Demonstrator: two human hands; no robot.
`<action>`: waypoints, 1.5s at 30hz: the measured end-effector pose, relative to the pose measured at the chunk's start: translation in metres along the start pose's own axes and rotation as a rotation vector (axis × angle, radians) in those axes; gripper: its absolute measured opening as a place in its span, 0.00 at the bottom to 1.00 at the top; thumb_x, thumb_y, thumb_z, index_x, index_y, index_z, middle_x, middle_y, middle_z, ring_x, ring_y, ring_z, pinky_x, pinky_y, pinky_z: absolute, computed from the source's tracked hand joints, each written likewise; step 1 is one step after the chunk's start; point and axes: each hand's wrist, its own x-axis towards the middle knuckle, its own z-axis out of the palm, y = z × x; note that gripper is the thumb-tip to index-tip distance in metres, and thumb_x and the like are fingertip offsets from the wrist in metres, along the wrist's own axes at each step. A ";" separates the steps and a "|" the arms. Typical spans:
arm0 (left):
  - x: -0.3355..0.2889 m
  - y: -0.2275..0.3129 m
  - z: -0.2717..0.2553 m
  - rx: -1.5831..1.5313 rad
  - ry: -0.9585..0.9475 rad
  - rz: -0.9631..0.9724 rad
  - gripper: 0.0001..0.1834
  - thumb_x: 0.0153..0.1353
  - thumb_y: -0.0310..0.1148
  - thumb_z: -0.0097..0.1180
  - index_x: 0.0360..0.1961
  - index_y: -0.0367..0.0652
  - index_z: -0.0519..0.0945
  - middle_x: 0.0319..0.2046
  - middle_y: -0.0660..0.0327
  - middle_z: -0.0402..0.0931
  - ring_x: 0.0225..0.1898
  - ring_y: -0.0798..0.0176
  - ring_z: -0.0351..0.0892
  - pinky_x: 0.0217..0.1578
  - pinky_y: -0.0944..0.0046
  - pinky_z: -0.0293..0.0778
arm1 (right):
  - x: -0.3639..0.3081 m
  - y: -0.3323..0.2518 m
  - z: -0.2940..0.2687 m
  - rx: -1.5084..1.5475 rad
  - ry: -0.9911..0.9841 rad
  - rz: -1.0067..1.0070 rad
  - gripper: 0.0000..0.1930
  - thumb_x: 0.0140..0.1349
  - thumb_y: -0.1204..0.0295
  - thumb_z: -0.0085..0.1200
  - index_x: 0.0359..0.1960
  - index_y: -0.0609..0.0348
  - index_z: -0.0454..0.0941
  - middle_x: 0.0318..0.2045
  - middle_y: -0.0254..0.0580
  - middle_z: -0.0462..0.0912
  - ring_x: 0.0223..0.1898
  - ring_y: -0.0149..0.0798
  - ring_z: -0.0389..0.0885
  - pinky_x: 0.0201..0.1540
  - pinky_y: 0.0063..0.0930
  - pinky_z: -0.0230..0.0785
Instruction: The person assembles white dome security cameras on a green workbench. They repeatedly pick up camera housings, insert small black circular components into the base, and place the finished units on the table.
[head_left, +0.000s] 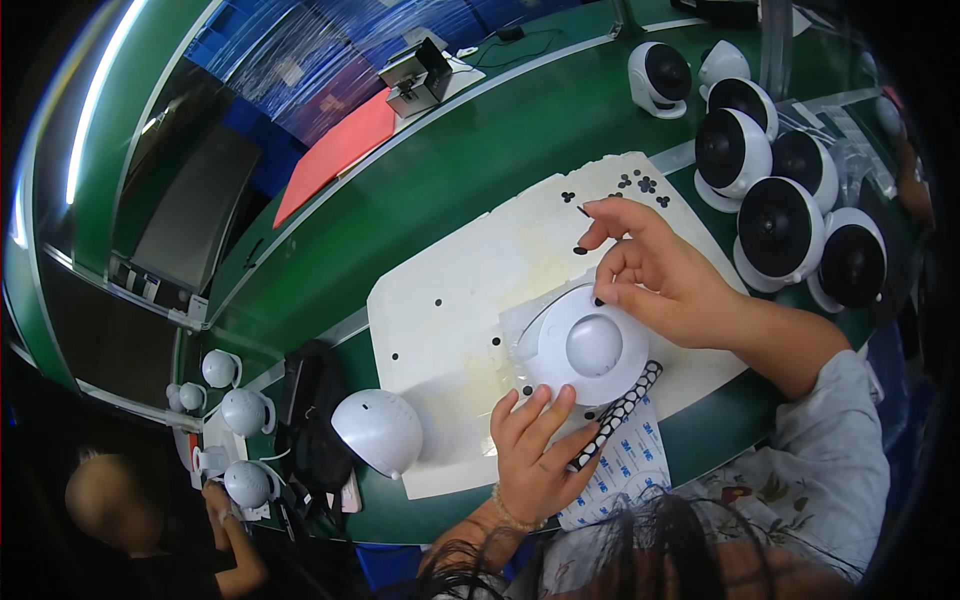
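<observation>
A white round base (622, 388) with a raised centre disc lies on a cream sheet (450, 300). My left hand (540, 450) lays its fingertips on the base's near edge. Its thumb holds a black strip with white dots (632, 395) by the lower end. Over the base's far right side, my right hand (665, 275) has its fingers bent and apart. Its thumb touches the base by a small black round pad (599, 302). Another black pad (580, 251) is near its index finger. Beneath the strip is a printed white backing sheet (630, 460).
Several black-and-white round devices (780, 225) stand at the right. A white dome-shaped shell (378, 432) sits at the sheet's left edge, beside a black bag (315, 420). Loose black pads (646, 185) cluster at the far corner. Another person (130, 510) handles white devices at lower left.
</observation>
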 end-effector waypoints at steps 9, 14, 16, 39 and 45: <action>0.001 0.003 -0.003 0.012 -0.025 0.006 0.14 0.35 0.30 0.64 0.28 0.48 0.80 0.52 0.55 0.68 0.57 0.55 0.60 0.56 0.49 0.51 | -0.004 0.000 0.003 -0.248 0.018 -0.100 0.28 0.53 0.84 0.42 0.58 0.56 0.57 0.42 0.43 0.68 0.32 0.30 0.72 0.36 0.21 0.66; 0.000 0.001 -0.001 0.000 -0.015 0.011 0.14 0.35 0.30 0.64 0.28 0.47 0.80 0.52 0.55 0.68 0.57 0.54 0.60 0.56 0.49 0.51 | -0.009 0.004 0.005 -0.583 0.049 -0.343 0.27 0.51 0.84 0.45 0.56 0.54 0.61 0.39 0.43 0.74 0.32 0.38 0.73 0.36 0.26 0.67; 0.000 0.001 -0.002 0.004 -0.018 0.008 0.14 0.35 0.30 0.64 0.29 0.47 0.80 0.52 0.54 0.68 0.57 0.54 0.60 0.56 0.49 0.51 | -0.012 0.004 0.005 -0.753 0.025 -0.448 0.27 0.50 0.83 0.47 0.55 0.53 0.63 0.37 0.42 0.76 0.32 0.41 0.73 0.37 0.27 0.67; 0.000 0.002 0.002 -0.033 -0.003 -0.009 0.12 0.38 0.31 0.60 0.28 0.45 0.79 0.53 0.55 0.68 0.58 0.55 0.59 0.57 0.49 0.47 | 0.002 -0.001 0.028 -0.704 -0.048 -0.414 0.21 0.52 0.78 0.48 0.51 0.57 0.66 0.32 0.36 0.77 0.39 0.39 0.74 0.54 0.41 0.52; 0.000 0.001 -0.001 -0.011 0.003 0.001 0.12 0.39 0.30 0.60 0.29 0.45 0.79 0.53 0.56 0.67 0.58 0.55 0.59 0.57 0.49 0.48 | -0.019 -0.017 0.025 -1.004 -0.132 -0.435 0.17 0.50 0.72 0.54 0.44 0.53 0.72 0.48 0.41 0.73 0.55 0.46 0.66 0.59 0.49 0.47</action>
